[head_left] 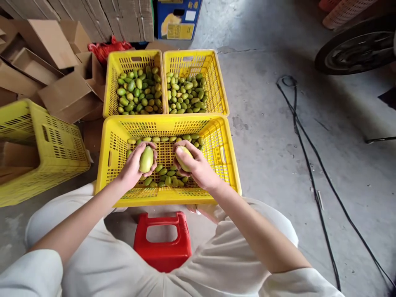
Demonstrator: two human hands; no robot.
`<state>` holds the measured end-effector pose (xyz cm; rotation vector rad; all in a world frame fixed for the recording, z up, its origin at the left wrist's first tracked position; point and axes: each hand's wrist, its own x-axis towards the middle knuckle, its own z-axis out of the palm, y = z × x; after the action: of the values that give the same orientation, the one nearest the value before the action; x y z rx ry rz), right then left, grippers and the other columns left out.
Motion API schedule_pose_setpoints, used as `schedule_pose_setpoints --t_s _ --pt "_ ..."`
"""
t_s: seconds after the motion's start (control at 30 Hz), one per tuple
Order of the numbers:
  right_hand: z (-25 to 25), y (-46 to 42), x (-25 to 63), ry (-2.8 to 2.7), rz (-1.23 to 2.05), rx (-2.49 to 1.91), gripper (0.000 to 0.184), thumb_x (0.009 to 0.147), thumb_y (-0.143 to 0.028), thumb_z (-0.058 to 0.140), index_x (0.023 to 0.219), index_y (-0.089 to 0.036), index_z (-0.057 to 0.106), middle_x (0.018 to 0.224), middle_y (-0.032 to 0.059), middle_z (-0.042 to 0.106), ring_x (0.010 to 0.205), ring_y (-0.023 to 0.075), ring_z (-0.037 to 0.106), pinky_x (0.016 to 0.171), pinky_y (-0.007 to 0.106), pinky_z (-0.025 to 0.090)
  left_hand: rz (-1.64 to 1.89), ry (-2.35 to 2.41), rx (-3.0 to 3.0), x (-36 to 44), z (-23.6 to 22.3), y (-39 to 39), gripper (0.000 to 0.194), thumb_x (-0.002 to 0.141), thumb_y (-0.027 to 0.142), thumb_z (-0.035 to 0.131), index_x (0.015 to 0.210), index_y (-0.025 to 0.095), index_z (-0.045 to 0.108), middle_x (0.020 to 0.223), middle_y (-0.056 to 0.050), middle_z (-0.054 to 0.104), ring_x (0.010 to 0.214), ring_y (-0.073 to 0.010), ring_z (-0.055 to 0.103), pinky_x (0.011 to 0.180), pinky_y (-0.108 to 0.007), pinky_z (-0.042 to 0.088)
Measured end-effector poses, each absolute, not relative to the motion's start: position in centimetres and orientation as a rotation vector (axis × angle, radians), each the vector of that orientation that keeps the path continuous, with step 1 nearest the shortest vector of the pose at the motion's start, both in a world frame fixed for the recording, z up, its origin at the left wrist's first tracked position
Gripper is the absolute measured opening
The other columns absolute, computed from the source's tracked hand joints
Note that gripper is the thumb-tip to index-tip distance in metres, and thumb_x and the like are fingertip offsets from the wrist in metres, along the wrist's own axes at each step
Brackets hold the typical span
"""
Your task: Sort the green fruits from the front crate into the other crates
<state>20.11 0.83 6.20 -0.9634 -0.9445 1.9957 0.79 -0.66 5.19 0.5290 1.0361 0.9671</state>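
Above the near yellow crate (167, 201), my left hand (132, 167) is closed around an oval yellow-green fruit (146, 160), which rests upright against the palm. Opposite it, my right hand (200, 168) grips a second oval fruit (185, 159), with the thumb lying across its top. Beneath my hands, more green fruits (167, 172) lie on the crate's bottom, some in a row along the far wall and others toward the near side. My hands and wrists hide part of the crate's inside.
Two more yellow crates stand beyond, the left crate (134, 113) and right crate (225, 99), both holding green fruits. Cardboard boxes (66, 93) and another crate (62, 144) are at left. A red stool (163, 258) sits between my legs. Black cable (309, 173) crosses the floor at right.
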Motion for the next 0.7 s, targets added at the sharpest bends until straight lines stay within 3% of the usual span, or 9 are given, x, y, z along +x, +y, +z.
schedule_pose_setpoints --t_s 0.1,0.2,0.27,0.37,0.5,0.6,0.7 --pt "6.0 1.6 19.8 -0.708 2.113 -0.955 0.038 0.09 -0.06 0.053 0.093 -0.022 0.056 0.06 -0.0036 0.048 0.046 0.0097 0.038 0.037 0.02 0.026 0.956 0.954 0.504 0.2 5.2 -0.3 0.025 0.083 0.036 0.06 0.101 0.019 0.056 0.085 -0.004 0.063 0.069 -0.0164 0.064 0.047 -0.024 0.048" --pt "6.0 2.2 19.7 -0.4 2.227 -0.883 0.024 0.096 -0.041 0.044 0.1 -0.021 0.057 0.075 0.0002 0.058 0.06 0.0128 0.052 0.051 0.024 0.045 0.974 0.93 0.539 -0.5 5.2 -0.2 0.032 0.078 0.027 0.068 0.107 0.02 0.055 0.093 -0.004 0.065 0.085 -0.019 0.067 0.063 -0.027 0.054" --pt "6.0 2.3 19.6 -0.254 2.246 -0.843 0.018 0.093 -0.031 0.045 0.101 -0.02 0.057 0.083 0.0016 0.061 0.07 0.0139 0.058 0.06 0.025 0.051 0.992 0.902 0.582 -0.7 5.2 0.0 0.036 0.074 0.024 0.075 0.104 0.022 0.054 0.091 -0.003 0.065 0.085 -0.0179 0.066 0.068 -0.028 0.054" --pt "5.8 2.0 19.5 -0.222 2.22 -0.765 0.009 0.082 -0.022 0.058 0.089 -0.019 0.052 0.082 -0.0003 0.06 0.062 0.009 0.053 0.051 0.018 0.045 0.995 0.821 0.602 -0.4 4.9 0.1 0.034 0.071 0.024 0.079 0.093 0.022 0.053 0.077 0.002 0.062 0.068 -0.0121 0.062 0.062 -0.026 0.052" --pt "5.0 1.7 19.6 -0.341 2.211 -0.768 0.026 0.075 -0.017 0.07 0.081 -0.021 0.045 0.064 -0.0077 0.051 0.044 0.0037 0.038 0.038 0.012 0.03 0.908 0.796 0.603 0.2 4.3 0.1 0.026 0.074 0.03 0.077 0.083 0.019 0.055 0.062 0.005 0.055 0.047 -0.0072 0.051 0.042 -0.018 0.04" --pt "4.2 1.7 19.6 -0.384 2.239 -0.883 0.025 0.079 -0.03 0.072 0.081 -0.021 0.049 0.055 -0.009 0.048 0.038 0.0036 0.035 0.034 0.012 0.027 0.873 0.808 0.605 0.4 3.7 0.1 0.032 0.079 0.042 0.073 0.073 0.017 0.054 0.056 0.004 0.053 0.04 -0.0065 0.046 0.035 -0.017 0.033" --pt "3.5 1.7 19.7 -0.368 2.299 -0.918 0.033 0.088 -0.047 0.062 0.075 -0.019 0.05 0.049 -0.0078 0.047 0.033 0.0048 0.033 0.03 0.015 0.026 0.891 0.839 0.564 0.5 3.4 0.3 0.041 0.084 0.054 0.064 0.069 0.017 0.053 0.052 0.004 0.05 0.036 -0.0071 0.043 0.033 -0.018 0.032"
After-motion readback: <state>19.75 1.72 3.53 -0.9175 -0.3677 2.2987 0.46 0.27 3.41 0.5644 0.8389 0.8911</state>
